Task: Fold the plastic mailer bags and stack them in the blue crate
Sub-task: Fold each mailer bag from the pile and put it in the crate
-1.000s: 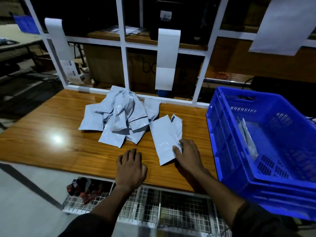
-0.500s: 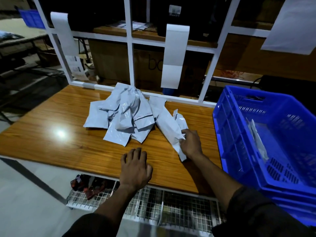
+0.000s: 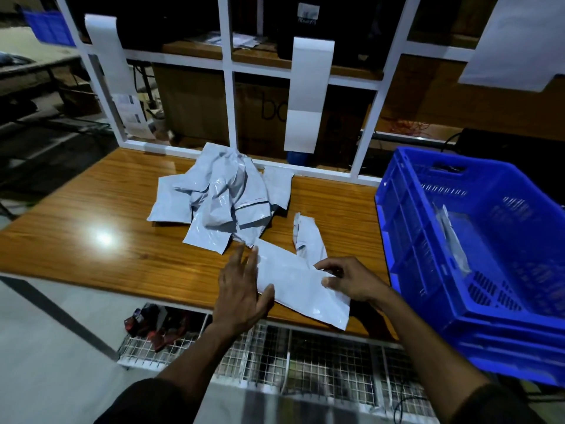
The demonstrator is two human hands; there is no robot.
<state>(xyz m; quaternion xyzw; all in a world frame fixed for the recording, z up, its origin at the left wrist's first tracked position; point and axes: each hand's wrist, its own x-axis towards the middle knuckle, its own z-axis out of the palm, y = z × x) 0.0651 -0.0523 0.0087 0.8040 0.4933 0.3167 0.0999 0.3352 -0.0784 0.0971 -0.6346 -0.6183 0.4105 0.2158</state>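
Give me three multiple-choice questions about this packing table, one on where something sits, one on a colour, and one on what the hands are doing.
1. Where is the crate in relation to the pile of bags?
A. To its right
B. To its left
C. On top of it

2. What colour is the crate?
A. Red
B. Blue
C. Green

3. What are the hands doing with the flat bag at the table's near edge?
A. Both are lifted well clear of it
B. Both are crumpling it into a ball
C. The left hand lies flat with fingers straight at its left edge, and the right hand pinches its right side

Answers:
1. A, the crate stands at the right end of the table, beside the pile.
2. B, its walls are bright blue.
3. C, the left fingers are spread straight, while the right thumb and fingers curl onto the bag.
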